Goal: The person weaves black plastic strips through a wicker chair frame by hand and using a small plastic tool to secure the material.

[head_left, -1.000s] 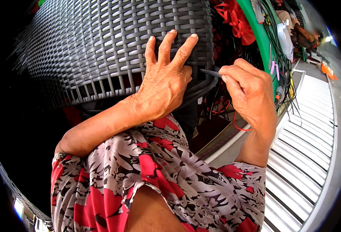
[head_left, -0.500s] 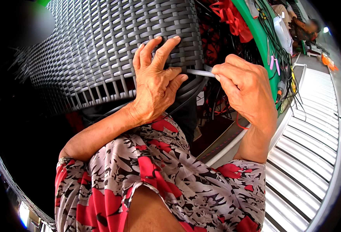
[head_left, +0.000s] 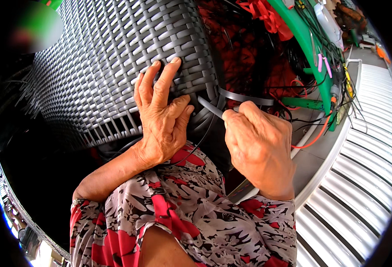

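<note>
A panel of grey woven plastic rattan (head_left: 116, 58) fills the upper left, its lower edge showing bare upright strands. My left hand (head_left: 162, 115) rests on the weave near its right corner, fingers stretched over the surface. Its thumb and index finger lie close together beside a gap at the edge. Nothing shows in its grasp. From that gap a grey rattan strip (head_left: 210, 107) runs to my right hand (head_left: 258, 144), which is closed around it. A second flat strip (head_left: 245, 97) sticks out loosely from the panel's side, just above my right hand.
Beyond the panel stands a green frame (head_left: 289, 33) with red ribbon (head_left: 267, 18) beside it. Dark cords and pink-handled snips (head_left: 324, 64) hang there. On the right runs a white slatted surface (head_left: 360, 155). A person (head_left: 349, 18) is partly seen at the far right.
My right hand has moved down and left, bringing the strip to a downward slant. The panel and left hand appear lower and further left. The loose flat strip now shows clearly.
</note>
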The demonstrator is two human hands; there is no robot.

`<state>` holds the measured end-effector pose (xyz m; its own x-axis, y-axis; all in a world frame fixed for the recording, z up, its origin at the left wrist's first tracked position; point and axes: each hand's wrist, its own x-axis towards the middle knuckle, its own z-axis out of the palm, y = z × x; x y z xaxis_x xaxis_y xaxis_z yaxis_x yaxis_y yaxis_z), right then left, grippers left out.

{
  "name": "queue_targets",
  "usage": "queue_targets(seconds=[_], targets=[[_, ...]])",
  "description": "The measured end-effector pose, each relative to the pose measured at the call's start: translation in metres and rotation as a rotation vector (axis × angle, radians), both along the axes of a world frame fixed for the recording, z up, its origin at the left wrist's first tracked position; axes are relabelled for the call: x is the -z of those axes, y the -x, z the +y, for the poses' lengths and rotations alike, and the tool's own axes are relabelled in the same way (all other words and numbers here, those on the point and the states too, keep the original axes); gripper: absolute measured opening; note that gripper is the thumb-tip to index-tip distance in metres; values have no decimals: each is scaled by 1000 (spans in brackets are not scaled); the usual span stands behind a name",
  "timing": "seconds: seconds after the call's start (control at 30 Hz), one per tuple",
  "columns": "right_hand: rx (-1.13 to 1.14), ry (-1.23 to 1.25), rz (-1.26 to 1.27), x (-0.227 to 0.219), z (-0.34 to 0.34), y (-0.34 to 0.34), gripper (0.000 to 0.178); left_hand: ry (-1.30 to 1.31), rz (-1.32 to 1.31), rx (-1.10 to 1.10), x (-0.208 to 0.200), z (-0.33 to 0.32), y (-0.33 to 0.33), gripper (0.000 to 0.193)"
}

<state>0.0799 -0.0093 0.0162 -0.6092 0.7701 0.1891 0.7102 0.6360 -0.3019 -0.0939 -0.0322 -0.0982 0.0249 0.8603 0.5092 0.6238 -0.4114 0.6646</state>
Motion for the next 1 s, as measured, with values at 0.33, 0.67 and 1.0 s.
queue_targets(seconds=[0.33,0.67,1.0], targets=[[-51,-41,82,9,0,-4,22,196,-175,45,-21,1,12,15],[-140,8,-103,-11,32,3,13,62,175,-17,-14,0,5,18],[-127,-11,-190,-29,42,-8,9,75,131,-10,-8,-1,2,22]])
